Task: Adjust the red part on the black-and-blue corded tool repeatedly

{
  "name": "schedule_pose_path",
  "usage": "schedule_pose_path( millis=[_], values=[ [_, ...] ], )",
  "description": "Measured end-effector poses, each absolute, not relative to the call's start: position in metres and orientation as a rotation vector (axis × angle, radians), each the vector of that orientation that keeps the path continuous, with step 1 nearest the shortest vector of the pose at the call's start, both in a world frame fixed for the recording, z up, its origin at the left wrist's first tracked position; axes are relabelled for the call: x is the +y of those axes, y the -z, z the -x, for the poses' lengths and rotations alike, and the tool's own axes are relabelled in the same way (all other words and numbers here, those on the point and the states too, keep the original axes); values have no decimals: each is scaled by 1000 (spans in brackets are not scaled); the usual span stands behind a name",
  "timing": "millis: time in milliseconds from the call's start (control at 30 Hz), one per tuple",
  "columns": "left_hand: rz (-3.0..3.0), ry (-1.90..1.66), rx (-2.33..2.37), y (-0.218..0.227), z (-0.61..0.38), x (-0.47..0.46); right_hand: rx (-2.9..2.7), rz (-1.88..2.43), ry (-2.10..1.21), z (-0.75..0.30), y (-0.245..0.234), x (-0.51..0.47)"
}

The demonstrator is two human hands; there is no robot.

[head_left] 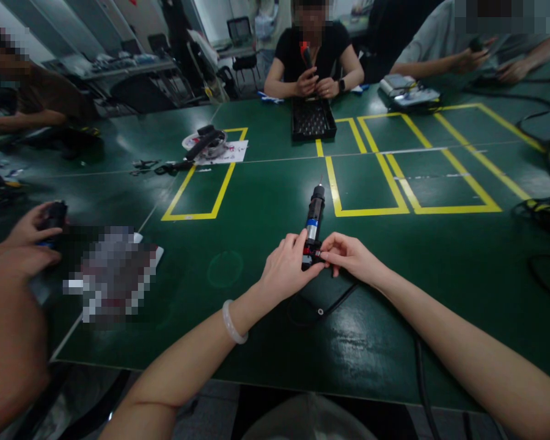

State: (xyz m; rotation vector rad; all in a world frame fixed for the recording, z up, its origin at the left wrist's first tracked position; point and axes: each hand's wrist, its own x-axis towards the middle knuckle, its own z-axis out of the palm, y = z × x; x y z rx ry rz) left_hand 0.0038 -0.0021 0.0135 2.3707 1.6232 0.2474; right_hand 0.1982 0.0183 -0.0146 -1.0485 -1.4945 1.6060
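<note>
What looks like an electric screwdriver (315,214) lies on the green table, its thin bit pointing away from me. It has a black front end, a bare silver section with a blue band, and small red parts near its rear. My left hand (286,263) is closed around the rear from the left, thumb below it. From the right, my right hand (348,256) pinches at the rear with fingertips together; the small piece between them is too little to make out. A black cable (343,297) runs on the table below my hands, close to a small ring (320,311).
Yellow tape outlines (371,212) mark the tabletop ahead. A black tray (314,125) stands before a person opposite. Further left are a coiled bundle (206,143) on paper and a co-worker's hand (34,229) with a black object. Black cables (545,214) lie at right.
</note>
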Motion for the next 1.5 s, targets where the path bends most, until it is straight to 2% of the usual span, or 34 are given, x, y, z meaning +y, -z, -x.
schedule_pose_path(
  millis=[100, 667, 900, 1233, 1500],
  values=[
    [-2392, -238, 1654, -14, -7, -3, -1553, 1103, -1525, -201, 13, 18],
    [-2504, -169, 1758, -19, -18, 2, -1462, 1047, -1614, -209, 10, 22],
    [-2550, -122, 1779, -22, -5, 3, -1467, 1136, -1526, -229, 6, 28],
    [-2452, -6, 2015, -27, 67, 16, -1484, 1193, -1509, -232, 7, 27],
    [-2186, 87, 2356, -27, 152, 62, -1502, 1213, -1520, -230, 7, 26]
  ],
)
